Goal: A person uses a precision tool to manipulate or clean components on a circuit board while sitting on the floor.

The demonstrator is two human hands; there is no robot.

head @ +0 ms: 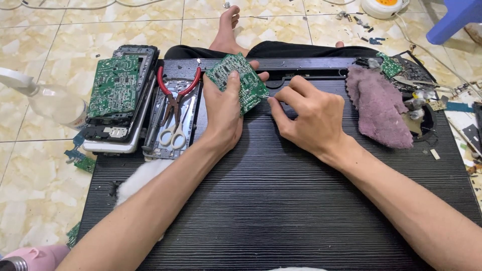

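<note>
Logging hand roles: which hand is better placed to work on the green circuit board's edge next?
Right, probably. The right hand has its fingertips pinched at the edge of the circuit board, free to pick at it. The left hand is occupied gripping the board above the black panel, so it serves as the holder.

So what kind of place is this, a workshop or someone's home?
Probably a home floor used as an electronics repair spot. The left hand holds a green circuit board over a black ribbed panel lying on floor tiles, with red-handled pliers beside it.
</note>
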